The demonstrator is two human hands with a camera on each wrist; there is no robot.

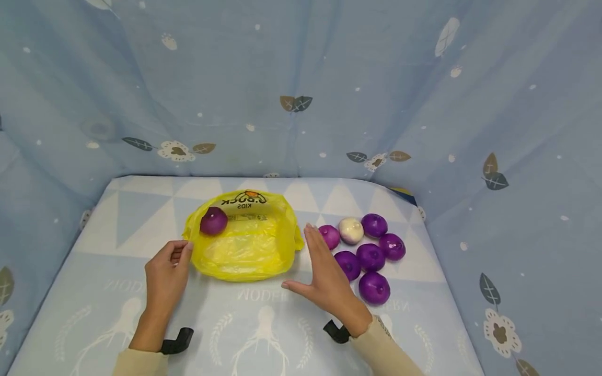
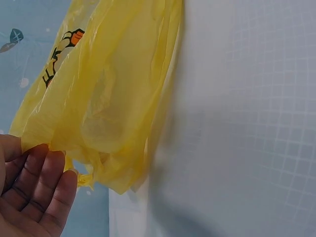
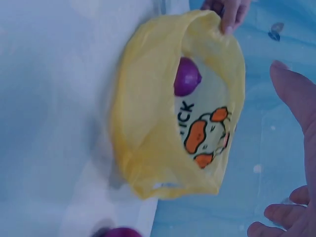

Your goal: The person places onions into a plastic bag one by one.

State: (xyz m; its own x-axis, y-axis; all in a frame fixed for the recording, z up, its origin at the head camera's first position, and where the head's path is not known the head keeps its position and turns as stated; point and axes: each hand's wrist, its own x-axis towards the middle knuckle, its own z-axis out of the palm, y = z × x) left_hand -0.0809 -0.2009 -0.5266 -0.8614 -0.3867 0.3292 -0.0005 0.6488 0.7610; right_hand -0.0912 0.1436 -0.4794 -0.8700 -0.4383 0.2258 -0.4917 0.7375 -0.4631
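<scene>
A yellow plastic bag with a printed duck stands on the table, its mouth gaping. One red onion lies inside at the left. My left hand pinches the bag's left rim between thumb and fingers, as the left wrist view shows with the thin plastic pulled toward the fingertips. Between the bag and a group of onions hovers my right hand, its fingers straight and thumb spread wide, holding nothing. Right of it lie several red onions and one whitish onion. Part of one red onion is hidden behind the right hand.
A patterned cloth covers the table. Blue printed curtains hang at the back and both sides, close to the table's edges. At the back right corner a small dark blue and yellow item pokes out.
</scene>
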